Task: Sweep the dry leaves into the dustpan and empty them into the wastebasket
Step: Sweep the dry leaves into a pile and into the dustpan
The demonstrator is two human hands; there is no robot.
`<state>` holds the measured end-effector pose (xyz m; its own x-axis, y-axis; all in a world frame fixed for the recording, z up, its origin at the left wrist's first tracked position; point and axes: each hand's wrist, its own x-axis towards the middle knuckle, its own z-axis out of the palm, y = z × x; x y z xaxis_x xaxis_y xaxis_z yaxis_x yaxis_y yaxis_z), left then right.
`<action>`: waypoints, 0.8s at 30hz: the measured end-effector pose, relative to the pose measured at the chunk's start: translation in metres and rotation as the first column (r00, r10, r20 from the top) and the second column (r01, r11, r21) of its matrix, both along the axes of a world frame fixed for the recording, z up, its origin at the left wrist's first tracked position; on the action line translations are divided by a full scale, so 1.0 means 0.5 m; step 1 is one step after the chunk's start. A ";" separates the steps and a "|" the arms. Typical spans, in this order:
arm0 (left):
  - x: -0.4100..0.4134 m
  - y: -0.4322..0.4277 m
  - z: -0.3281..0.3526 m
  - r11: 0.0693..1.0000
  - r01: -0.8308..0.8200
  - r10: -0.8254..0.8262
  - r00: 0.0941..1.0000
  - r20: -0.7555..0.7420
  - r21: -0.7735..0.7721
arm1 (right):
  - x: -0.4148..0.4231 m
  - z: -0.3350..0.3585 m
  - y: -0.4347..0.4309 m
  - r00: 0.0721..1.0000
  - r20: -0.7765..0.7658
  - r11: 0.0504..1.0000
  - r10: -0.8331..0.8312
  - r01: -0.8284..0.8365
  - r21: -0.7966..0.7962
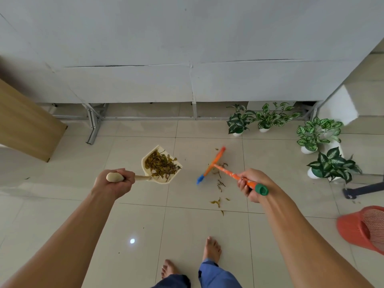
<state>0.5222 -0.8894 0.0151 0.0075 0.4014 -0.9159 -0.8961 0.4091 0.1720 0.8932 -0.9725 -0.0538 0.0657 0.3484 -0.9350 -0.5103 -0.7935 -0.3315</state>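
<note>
Gripped in the left hand [116,181], fingers curled fully round the cream handle with the knob end poking out on the thumb side: the dustpan [147,161], heaped with dry leaves [161,166], mouth pointing away toward the wall and a little rightward. Resting on the tiles or lifted clear, hard to tell. Gripped in the right hand [251,187], fingers closed round the orange shaft just below the green cap: the broom [212,165], long axis running forward and leftward from that hand down to the orange-and-blue head on the floor [83,204]. Under and behind the head, a thin trail of loose leaves [218,201] strung back toward the bare feet, lying to the right of the pan and nearer the body, well apart from its lip, much closer to the right hand than the left. Judged from that layout, two ways to close the gap: swing the pan across with its mouth turned to face the trail, or draw the trail leftward with the bristles. Both arms stretched forward and down, nearly straight at the elbow. Wastebasket [361,229] low at the far right, red mesh, cut by the frame edge, on the right arm's side and well apart from the pan, so probably a cross-body carry for the left hand when emptying. Potted plants [332,165] near the broom's far side, worth steering clear of.
</note>
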 end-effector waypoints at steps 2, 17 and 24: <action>-0.007 -0.006 -0.003 1.000 -0.018 0.018 1.000 -0.009 0.007 | -0.013 -0.001 -0.004 0.999 -0.017 0.999 0.036 -0.035 0.034; -0.046 -0.048 -0.036 1.000 -0.015 0.014 1.000 -0.011 -0.022 | -0.029 -0.003 0.042 0.942 -0.163 0.955 -0.292 0.296 -0.001; -0.052 -0.037 -0.060 0.998 0.059 -0.059 0.998 0.007 -0.035 | -0.043 -0.021 -0.038 0.937 -0.205 0.951 -0.282 0.301 0.067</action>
